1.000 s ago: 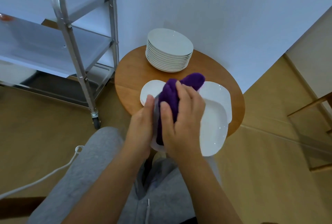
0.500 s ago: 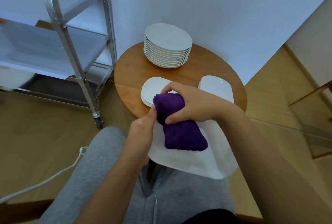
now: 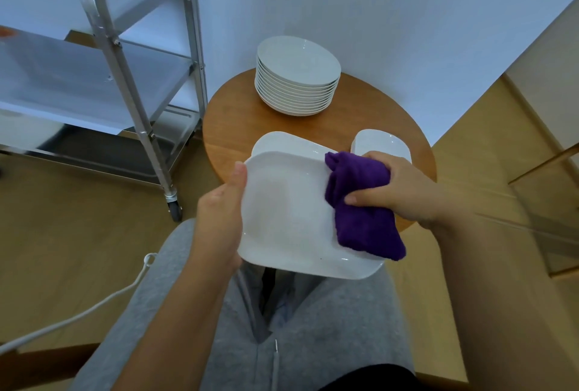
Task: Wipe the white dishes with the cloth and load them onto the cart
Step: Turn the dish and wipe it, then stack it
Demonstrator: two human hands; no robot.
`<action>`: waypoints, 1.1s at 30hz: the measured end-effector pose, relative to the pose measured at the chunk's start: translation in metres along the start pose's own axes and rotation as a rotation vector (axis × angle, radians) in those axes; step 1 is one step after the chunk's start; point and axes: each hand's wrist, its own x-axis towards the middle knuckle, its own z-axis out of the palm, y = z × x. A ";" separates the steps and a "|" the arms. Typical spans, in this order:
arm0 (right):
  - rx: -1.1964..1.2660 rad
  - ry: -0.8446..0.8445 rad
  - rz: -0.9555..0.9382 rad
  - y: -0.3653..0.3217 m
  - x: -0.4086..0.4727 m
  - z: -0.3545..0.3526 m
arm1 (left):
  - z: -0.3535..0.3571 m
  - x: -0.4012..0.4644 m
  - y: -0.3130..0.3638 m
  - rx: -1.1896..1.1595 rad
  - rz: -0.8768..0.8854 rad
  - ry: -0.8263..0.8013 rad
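My left hand [image 3: 219,218] grips the square dish [image 3: 288,212] by its edge to steady it, while my right hand [image 3: 398,190] pinches the purple cloth [image 3: 363,212] to wipe.

White square dish [image 3: 288,215] is up off the table, tilted over the lap, glossy face to the camera. Purple cloth [image 3: 360,202] sits bunched on its right rim. Round plates [image 3: 297,77] stacked behind (ten or so, probably). Steel cart [image 3: 131,83] stands left.
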 end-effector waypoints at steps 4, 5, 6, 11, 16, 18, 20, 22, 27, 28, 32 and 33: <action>0.288 0.236 0.013 0.019 -0.009 0.019 | 0.002 0.001 0.005 -0.057 0.015 -0.007; 0.339 0.279 0.020 0.021 -0.011 0.024 | 0.002 0.000 0.007 -0.066 0.017 0.000; 0.397 0.319 0.022 0.023 -0.013 0.028 | 0.002 0.000 0.008 -0.074 0.018 0.009; 0.715 0.653 0.095 0.022 -0.011 0.061 | 0.011 -0.002 0.012 -0.145 0.016 0.122; 1.089 0.984 0.141 0.008 0.002 0.090 | 0.040 -0.011 0.003 -0.211 0.020 0.229; 1.169 1.032 0.169 0.004 0.008 0.093 | 0.050 -0.017 -0.004 -0.247 0.018 0.257; 1.180 1.039 0.189 0.002 0.012 0.093 | 0.057 -0.023 -0.015 -0.281 0.016 0.246; 1.134 1.004 0.196 0.003 0.011 0.090 | 0.056 -0.027 -0.025 -0.284 0.028 0.215; 0.923 0.877 0.045 0.002 0.000 0.053 | 0.028 -0.004 -0.019 -0.224 -0.046 -0.199; 0.857 0.834 0.007 -0.002 0.000 0.046 | 0.025 0.004 -0.011 -0.211 -0.107 -0.289; 0.661 0.677 -0.050 -0.019 0.008 0.038 | 0.030 0.024 0.014 0.087 -0.112 -0.475; 0.642 0.673 -0.058 -0.021 0.009 0.038 | 0.032 0.026 0.016 0.114 -0.085 -0.459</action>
